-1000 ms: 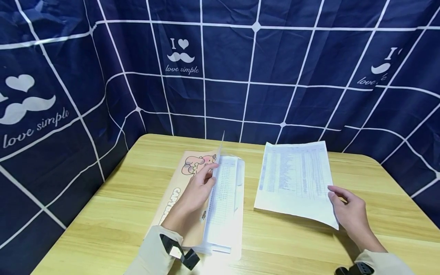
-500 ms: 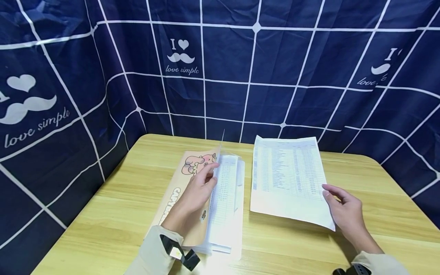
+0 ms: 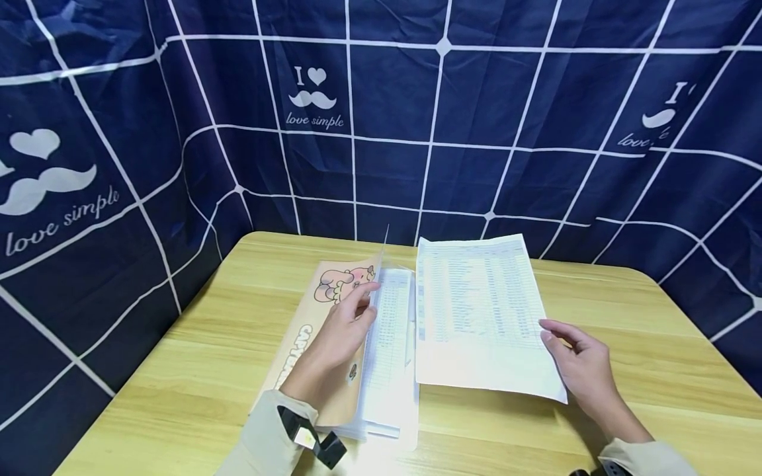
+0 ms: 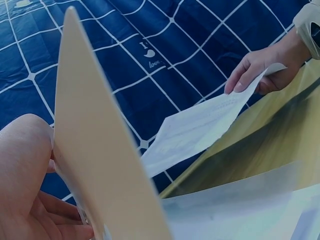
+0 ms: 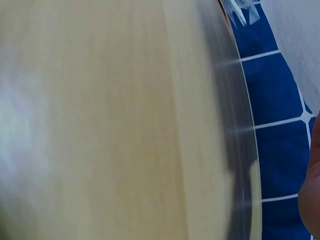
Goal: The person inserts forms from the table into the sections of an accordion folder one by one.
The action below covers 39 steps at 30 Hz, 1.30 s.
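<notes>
A peach folder with a cartoon animal on its cover lies left of the table's middle, partly opened. My left hand holds its lifted cover by the edge, between thumb and fingers. Inside the folder are printed sheets behind clear plastic. To the right, my right hand pinches the right edge of a loose printed sheet, raised above the table with its left edge over the folder's right side. In the right wrist view only a sliver of that hand shows.
Under everything is a light wooden table with rounded far corners. A dark blue curtain with white lines hangs along its back and left. Each wrist wears a black strap, the left one carrying a small camera.
My right hand has moved left with the loose sheet, bringing it from over the bare table to the folder's right edge. The left hand and the raised cover have stayed nearly still.
</notes>
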Motion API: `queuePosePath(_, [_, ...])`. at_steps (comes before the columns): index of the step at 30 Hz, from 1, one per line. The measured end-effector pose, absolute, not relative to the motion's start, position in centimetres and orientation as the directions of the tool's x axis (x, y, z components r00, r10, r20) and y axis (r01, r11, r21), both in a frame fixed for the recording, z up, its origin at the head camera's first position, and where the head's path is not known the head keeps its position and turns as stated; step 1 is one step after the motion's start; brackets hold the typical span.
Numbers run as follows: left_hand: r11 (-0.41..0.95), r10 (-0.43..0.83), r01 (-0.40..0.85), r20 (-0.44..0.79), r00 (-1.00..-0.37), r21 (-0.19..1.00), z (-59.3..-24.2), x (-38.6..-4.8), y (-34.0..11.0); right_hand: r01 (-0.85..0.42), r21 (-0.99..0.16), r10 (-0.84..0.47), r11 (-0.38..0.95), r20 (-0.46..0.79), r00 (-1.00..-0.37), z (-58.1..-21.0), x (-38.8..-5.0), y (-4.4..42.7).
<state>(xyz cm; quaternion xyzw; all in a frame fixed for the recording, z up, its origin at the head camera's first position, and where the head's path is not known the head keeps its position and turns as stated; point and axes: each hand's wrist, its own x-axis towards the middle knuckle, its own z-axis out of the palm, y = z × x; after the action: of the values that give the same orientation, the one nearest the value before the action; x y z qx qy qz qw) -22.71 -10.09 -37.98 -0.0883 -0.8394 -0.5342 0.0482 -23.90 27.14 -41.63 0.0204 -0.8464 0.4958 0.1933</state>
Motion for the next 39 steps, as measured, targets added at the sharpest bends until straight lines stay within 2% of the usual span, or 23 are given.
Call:
queuePosePath(9, [0.4, 0.095, 0.197, 0.173, -0.98, 0.895, -38.1, -22.7, -10.1, -0.276, -0.835, 0.068, 0.475, 0.348, -0.935, -41.5, -23.3, 26.0])
queuePosePath(21, [0.406, 0.092, 0.196, 0.174, -0.98, 0.892, -38.1, -22.7, -10.1, -0.238, -0.871, -0.011, 0.429, 0.259, -0.966, -41.0, -22.4, 24.1])
queuePosePath(39, [0.405, 0.087, 0.172, 0.149, -0.985, 0.898, -38.2, -22.8, -10.1, -0.263, -0.906, -0.102, 0.332, 0.242, -0.965, -40.8, -21.8, 21.5])
